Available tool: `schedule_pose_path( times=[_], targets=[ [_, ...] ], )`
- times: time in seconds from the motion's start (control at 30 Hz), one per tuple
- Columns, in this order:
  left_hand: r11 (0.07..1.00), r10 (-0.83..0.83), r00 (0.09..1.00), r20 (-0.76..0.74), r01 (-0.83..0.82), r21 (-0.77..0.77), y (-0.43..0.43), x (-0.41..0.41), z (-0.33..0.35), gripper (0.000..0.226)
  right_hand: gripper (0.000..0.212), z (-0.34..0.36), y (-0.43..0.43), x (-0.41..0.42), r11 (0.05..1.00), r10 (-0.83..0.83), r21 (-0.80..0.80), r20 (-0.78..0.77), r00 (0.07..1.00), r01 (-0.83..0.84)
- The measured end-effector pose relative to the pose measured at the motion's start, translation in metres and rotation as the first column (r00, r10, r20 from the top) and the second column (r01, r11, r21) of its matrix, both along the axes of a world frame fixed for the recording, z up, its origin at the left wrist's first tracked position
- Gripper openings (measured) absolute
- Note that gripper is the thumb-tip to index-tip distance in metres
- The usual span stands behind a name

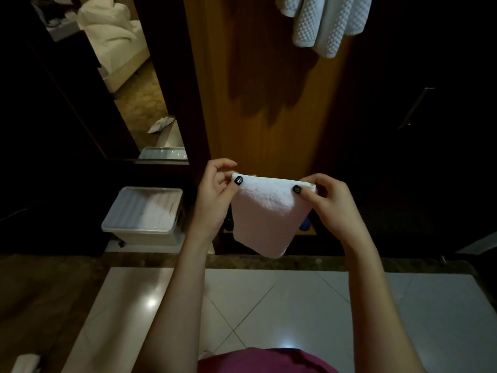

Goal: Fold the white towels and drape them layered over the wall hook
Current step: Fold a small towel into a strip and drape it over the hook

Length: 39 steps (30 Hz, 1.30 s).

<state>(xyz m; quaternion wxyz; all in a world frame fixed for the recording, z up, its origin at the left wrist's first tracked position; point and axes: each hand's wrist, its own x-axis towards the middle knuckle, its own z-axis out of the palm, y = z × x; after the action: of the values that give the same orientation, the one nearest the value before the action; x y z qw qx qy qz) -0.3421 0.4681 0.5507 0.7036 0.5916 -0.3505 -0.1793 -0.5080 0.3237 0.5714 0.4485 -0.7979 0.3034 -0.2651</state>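
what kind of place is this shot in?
Probably a hotel room, at the bathroom threshold: a bed with white bedding at upper left, white waffle towels hanging against a wooden panel, and glossy floor tiles underfoot.

The hung towels [322, 20] are cut off by the top edge, and what carries them lies out of frame. The folded towel [263, 211] conceals whatever part of the left hand [215, 195] and right hand [328, 203] lies behind its top corners. A blue object [306, 224] behind its lower right edge is mostly covered and cannot be identified. The contents of the lidded plastic bin [145, 211] show only as a pale blur. A white item [27, 363] and the maroon garment [269, 359] are cropped by the bottom edge. The cabinet [430, 157] on the right is lost in shadow apart from its handle [416, 106].
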Motion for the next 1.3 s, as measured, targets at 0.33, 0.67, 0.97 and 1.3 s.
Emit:
schedule_pose_path(
  times=[0.33, 0.67, 0.97, 1.3],
  targets=[
    [0.959, -0.263, 0.946, -0.189, 0.235, -0.159, -0.008, -0.014, 0.005, 0.028, 0.039, -0.005, 0.019, 0.007, 1.0, -0.023, 0.0, 0.07, 0.997, 0.023],
    [0.962, -0.269, 0.955, -0.129, 0.26, -0.083, 0.001, -0.014, 0.006, 0.037, 0.016, -0.001, 0.033, 0.008, 0.966, 0.237, 0.095, 0.07, 0.969, -0.243],
    [0.977, -0.212, 0.977, 0.026, 0.212, 0.018, 0.006, -0.014, 0.011, 0.04, 0.014, 0.0, 0.046, 0.013, 0.964, 0.261, 0.058, -0.001, 0.965, -0.26],
    [0.916, -0.399, 0.869, -0.291, 0.363, -0.171, 0.004, -0.015, 0.005, 0.043, 0.022, 0.016, 0.049, 0.006, 0.881, 0.384, 0.212, 0.205, 0.9, -0.424]
  ],
)
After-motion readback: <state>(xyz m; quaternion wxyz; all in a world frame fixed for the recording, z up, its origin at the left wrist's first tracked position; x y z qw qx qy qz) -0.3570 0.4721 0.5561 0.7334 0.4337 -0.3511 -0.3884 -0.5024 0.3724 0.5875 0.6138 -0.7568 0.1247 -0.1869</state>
